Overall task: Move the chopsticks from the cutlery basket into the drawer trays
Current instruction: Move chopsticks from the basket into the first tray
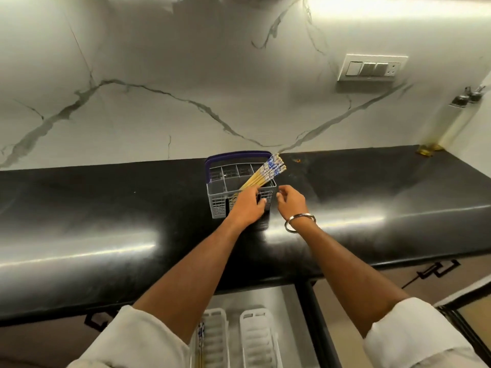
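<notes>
Chopsticks (265, 172) slant up and away from the left hand (248, 207).
Its fingers (259, 203) curl at the basket (228, 181) front, grip unclear; right hand (289, 200) beside, loosely curled, empty.

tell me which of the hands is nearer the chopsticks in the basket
Left. The left hand is at the basket's front wall, fingers touching the lower ends of the chopsticks. The right hand hovers just right of the basket, apart from them.

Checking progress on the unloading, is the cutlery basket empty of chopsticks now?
No, a bundle of chopsticks leans in the cutlery basket on the counter.
</notes>
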